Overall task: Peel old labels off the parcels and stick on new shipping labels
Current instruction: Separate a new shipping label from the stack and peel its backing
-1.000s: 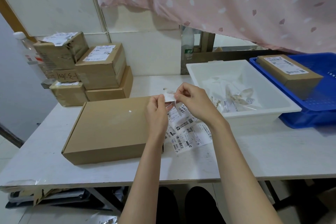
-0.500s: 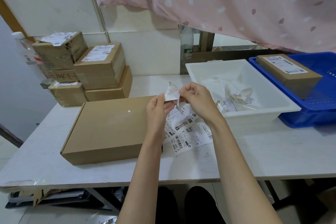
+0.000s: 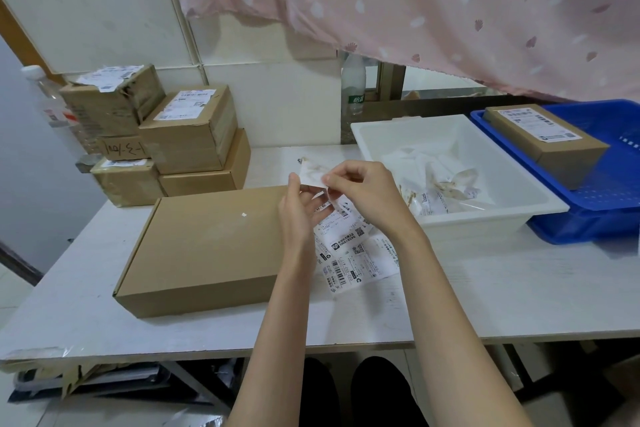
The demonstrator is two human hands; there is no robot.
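A flat brown parcel lies on the white table, bare of labels but for a small white scrap. Just right of it, both hands hold a strip of shipping labels whose lower end rests on the table. My left hand pinches the strip from below. My right hand pinches a label's upper corner, which is bent away from the backing.
Several labelled brown boxes are stacked at the back left. A white tub holding crumpled peeled labels stands to the right, beside a blue crate holding one labelled parcel. A plastic bottle stands behind.
The label's top corner has come further away from the backing, drawn up and left. Both hands have stayed above the right edge of the flat parcel.
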